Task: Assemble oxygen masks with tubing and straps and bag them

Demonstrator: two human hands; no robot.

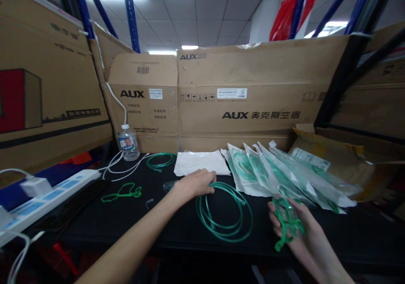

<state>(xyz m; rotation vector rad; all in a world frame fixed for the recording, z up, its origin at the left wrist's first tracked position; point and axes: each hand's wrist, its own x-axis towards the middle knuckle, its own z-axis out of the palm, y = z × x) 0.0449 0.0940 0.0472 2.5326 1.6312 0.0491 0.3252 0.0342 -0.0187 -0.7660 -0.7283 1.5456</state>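
Note:
My left hand (196,183) is closed at the upper left of a coil of clear green tubing (236,225), pinching its loops above the black table. In my right hand (305,229) is a bunched green elastic strap (287,221), with clear plastic showing between its loops; the plastic's exact shape is hidden. A clear plastic piece (169,186) lies partly behind my left wrist. Another green strap (123,192) lies on the table at left, near a small clear fitting (149,202). Behind it rests a smaller coil of green tubing (160,162).
Several clear-and-white packets (268,170) with green contents lean in a row at right, by an open cardboard box (341,153). A white packet (202,162) lies at the back. At left are a plastic bottle (128,143), cables, and a power strip (60,195). Cardboard walls (247,73) enclose the table.

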